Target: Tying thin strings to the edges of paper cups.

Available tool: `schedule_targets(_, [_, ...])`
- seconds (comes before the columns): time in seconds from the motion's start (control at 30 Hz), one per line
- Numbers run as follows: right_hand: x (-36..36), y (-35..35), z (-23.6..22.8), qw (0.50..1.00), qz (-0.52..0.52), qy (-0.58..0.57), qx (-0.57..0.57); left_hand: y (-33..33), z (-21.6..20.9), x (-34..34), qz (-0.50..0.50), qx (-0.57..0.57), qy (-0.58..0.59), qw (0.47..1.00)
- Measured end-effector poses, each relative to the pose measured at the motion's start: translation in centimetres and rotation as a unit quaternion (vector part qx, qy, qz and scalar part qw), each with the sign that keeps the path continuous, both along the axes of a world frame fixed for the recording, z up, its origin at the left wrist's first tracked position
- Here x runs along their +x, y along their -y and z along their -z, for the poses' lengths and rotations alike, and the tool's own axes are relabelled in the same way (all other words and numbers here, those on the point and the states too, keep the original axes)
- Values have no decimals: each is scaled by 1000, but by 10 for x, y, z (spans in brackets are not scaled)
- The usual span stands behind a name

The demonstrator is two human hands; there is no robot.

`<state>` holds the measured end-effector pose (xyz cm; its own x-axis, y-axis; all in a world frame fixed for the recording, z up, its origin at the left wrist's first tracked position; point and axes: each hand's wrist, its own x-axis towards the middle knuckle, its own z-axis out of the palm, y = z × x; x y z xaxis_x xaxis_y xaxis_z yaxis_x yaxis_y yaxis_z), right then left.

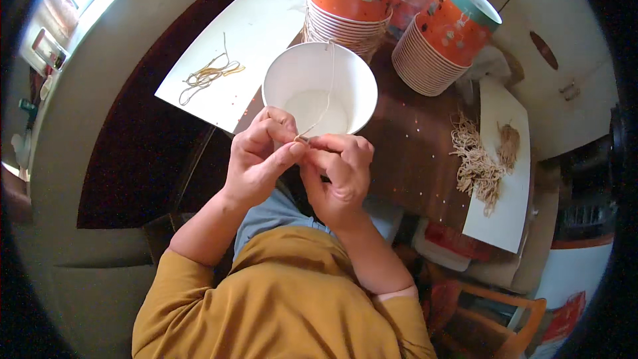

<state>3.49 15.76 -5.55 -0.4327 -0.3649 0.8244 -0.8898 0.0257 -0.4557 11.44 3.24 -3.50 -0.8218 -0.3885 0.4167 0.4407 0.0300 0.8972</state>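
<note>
Nearest, the left hand [256, 159] and the right hand [339, 173] meet fingertip to fingertip just under the rim of a white paper cup [320, 96]. Both are closed in a narrow pinch on the lower end of a thin pale string [327, 93], which runs up from the fingers, across the cup's open mouth, to its far rim. The cup lies tilted toward the person on the dark brown surface [412, 146], its inside empty.

By the look of it, this cup's string is only half dealt with: one end seems fixed at the far rim, while the near end is in the fingers and not yet fastened.

Further off, a white sheet [219, 86] on the left carries a few loose yellowish strings [209, 74]; another sheet [508, 179] on the right holds a thicker bundle of strings [478, 166], so plenty of string lies unused. Beyond stand two stacks of orange printed cups [352, 0], apparently without strings.
</note>
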Motion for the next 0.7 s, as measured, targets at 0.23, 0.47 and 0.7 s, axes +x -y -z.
schedule_targets(0.23, [-13,-14,-6,989,57,-47,127,5,-12,2,143,244,-63,957])
schedule_targets(0.47, [-24,-21,-20,974,-13,29,224,15,1,-20,142,305,-78,938])
schedule_targets(0.7, [-120,-23,-81,933,213,91,276,40,18,-37,241,229,-90,939])
